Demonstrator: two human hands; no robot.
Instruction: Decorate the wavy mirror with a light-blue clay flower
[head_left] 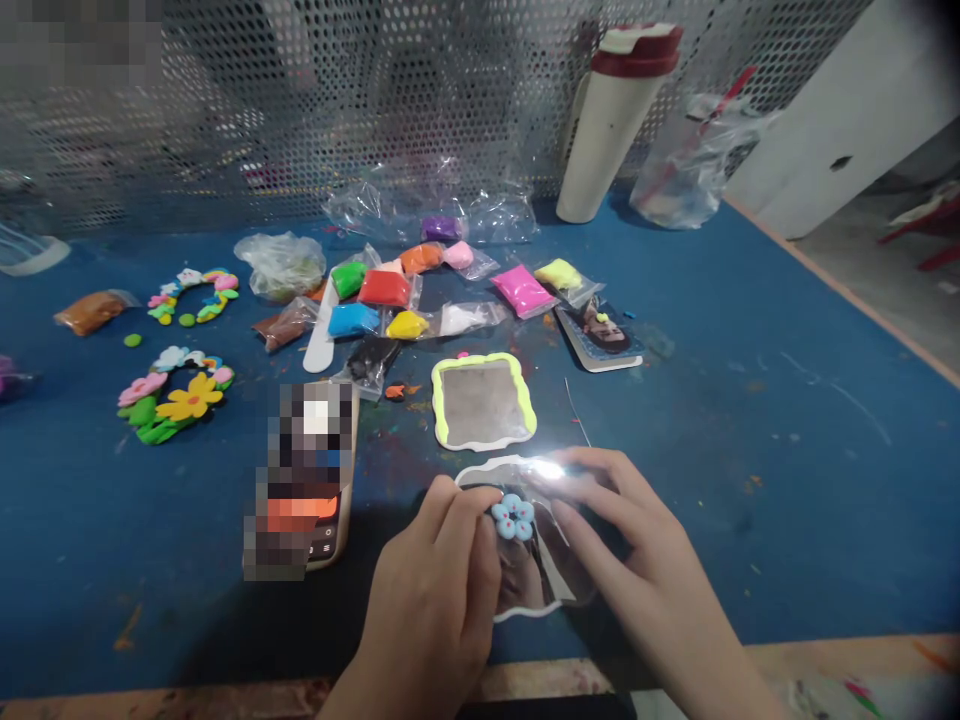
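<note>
A wavy-edged mirror with a white rim (pixel 517 612) lies near the table's front edge, with shiny clear film showing at its right side. Over the mirror sits a small light-blue clay flower (pixel 514 516) with red dots on its petals. The curled fingers of my left hand (pixel 442 570) close at the flower's left petals; the thumb tip is partly hidden. On the mirror's right side rests my right hand (pixel 637 530), thumb and fingers apart. Just beyond is a second mirror (pixel 484 402) with yellow-green clay along most of its rim.
Several bags of coloured clay, including a red one (pixel 385 288), lie behind the mirrors. A phone (pixel 341 500) and two clay-decorated rings, one with a yellow flower (pixel 191 397), are at left. A photo-covered block (pixel 600 335), a tumbler (pixel 619 120) and a plastic cup (pixel 682 170) stand right.
</note>
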